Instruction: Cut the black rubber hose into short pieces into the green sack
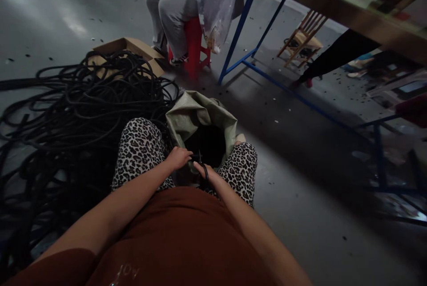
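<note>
My right hand (207, 171) is closed around a pair of scissors (205, 172). Their dark handle loop shows beside my fingers, and a thin blade points away from me. Close by on the left, the fingers of my left hand (180, 159) pinch a short black piece of tubing (195, 156), whose end reaches toward the blade. Both hands are over the near rim of an open olive-green sack (182, 119), which stands between my knees with its top folded outward. The sack's inside is dark, so its contents cannot be made out.
A large heap of black tubing (110, 99) covers the floor to my left, spilling around a cardboard box (147, 50). Ahead, a person in grey trousers (176, 10) sits on a red stool (193, 50). A blue-legged table (245, 28) and a wooden chair (302, 39) stand to the right.
</note>
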Demonstrator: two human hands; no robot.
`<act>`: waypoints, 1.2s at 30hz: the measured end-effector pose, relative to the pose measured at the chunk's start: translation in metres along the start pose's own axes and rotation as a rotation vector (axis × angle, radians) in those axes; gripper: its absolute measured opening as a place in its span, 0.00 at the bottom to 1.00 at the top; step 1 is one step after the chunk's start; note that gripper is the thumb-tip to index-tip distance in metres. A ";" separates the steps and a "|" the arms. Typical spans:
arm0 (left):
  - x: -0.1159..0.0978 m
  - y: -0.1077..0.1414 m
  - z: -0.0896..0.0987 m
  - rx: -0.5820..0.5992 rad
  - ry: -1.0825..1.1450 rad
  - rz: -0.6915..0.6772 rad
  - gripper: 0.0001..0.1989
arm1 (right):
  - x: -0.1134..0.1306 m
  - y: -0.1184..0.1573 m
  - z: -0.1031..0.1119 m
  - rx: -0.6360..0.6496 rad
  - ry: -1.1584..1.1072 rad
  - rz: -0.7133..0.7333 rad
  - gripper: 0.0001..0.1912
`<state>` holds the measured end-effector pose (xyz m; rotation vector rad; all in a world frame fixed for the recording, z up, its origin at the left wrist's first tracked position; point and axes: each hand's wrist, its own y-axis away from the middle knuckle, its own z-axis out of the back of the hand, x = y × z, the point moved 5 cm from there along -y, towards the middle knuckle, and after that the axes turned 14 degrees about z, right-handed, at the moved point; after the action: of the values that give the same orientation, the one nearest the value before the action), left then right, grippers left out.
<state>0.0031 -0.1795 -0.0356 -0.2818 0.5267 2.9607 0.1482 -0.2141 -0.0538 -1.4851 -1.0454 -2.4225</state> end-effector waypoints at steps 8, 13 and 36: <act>0.003 -0.003 -0.006 0.016 0.007 0.014 0.16 | -0.001 -0.001 0.000 0.029 0.060 0.011 0.29; 0.002 -0.003 -0.004 0.032 0.027 0.002 0.16 | -0.003 -0.002 0.001 -0.021 0.046 -0.020 0.26; 0.012 -0.003 -0.003 -0.038 -0.024 0.072 0.12 | -0.018 -0.001 0.004 -0.189 -0.078 -0.157 0.21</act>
<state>-0.0073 -0.1764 -0.0419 -0.2362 0.4887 3.0423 0.1595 -0.2156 -0.0680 -1.6246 -1.0065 -2.6570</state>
